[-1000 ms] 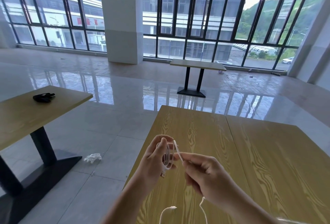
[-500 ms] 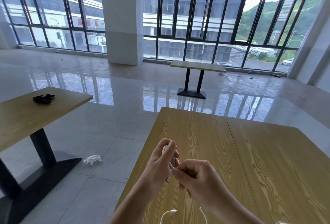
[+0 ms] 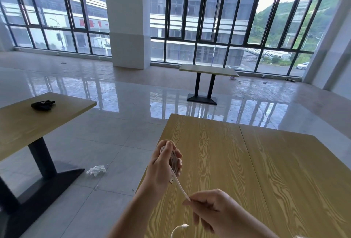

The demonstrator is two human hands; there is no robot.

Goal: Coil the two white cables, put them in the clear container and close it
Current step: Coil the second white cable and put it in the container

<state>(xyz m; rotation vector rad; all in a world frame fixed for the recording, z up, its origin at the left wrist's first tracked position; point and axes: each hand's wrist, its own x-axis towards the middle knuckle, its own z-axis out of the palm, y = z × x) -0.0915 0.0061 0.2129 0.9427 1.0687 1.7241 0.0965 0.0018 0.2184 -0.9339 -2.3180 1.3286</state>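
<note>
My left hand [image 3: 163,167] is raised above the near left edge of the wooden table [image 3: 256,161] and grips a small coil of white cable [image 3: 173,161], its plug hanging just below the fingers. A taut stretch of the same cable runs down to my right hand [image 3: 210,211], which pinches it lower and nearer to me. The free end of a white cable [image 3: 179,228] curls up at the bottom edge of the view. The clear container is not in view.
To the left stands another wooden table [image 3: 28,124] on a black pedestal, with a black object [image 3: 42,104] on it. A crumpled white item [image 3: 96,170] lies on the tiled floor between the tables. A third table [image 3: 209,71] stands far back by the windows.
My right hand has moved down and toward me, away from my left hand, drawing a length of cable taut. The coil has stayed in my left hand.
</note>
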